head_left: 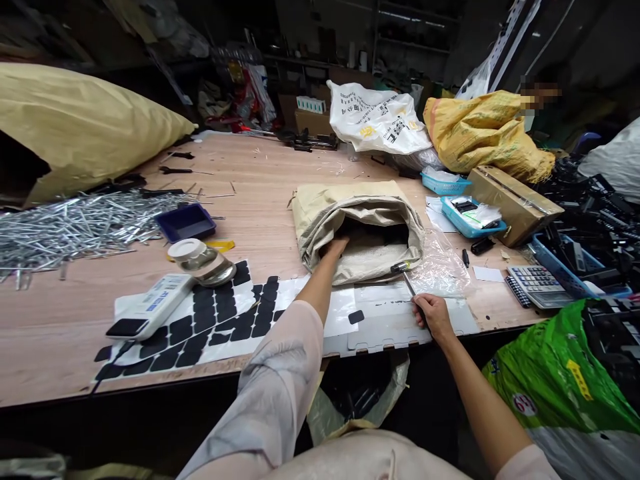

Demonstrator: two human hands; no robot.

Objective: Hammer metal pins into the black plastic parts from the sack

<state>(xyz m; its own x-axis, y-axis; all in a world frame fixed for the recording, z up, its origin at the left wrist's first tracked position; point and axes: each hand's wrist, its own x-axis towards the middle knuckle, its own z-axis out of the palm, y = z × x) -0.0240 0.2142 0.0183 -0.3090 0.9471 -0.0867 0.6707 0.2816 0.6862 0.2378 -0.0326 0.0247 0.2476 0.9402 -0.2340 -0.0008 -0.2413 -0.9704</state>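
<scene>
two hands are at work by a beige sack (357, 220) lying on its side near the middle of the wooden table (280, 187), its mouth rolled back and facing the person. the sack is creased, dull tan, with pale grainy stuff just visible inside the dark opening. the left hand (334, 249) reaches into that mouth; its fingers are hidden, so i cannot tell whether they are closed. the right hand (434, 317) is closed around the handle of a small hammer (407, 279), whose metal head lies at the sack's lower lip, on a clear plastic sheet (443, 267). right of the sack, a light blue tray (470, 220) holds white bagged items and something dark. left, a dark blue tray (186, 221) sits beside a heap of metal rods (70, 230).
</scene>
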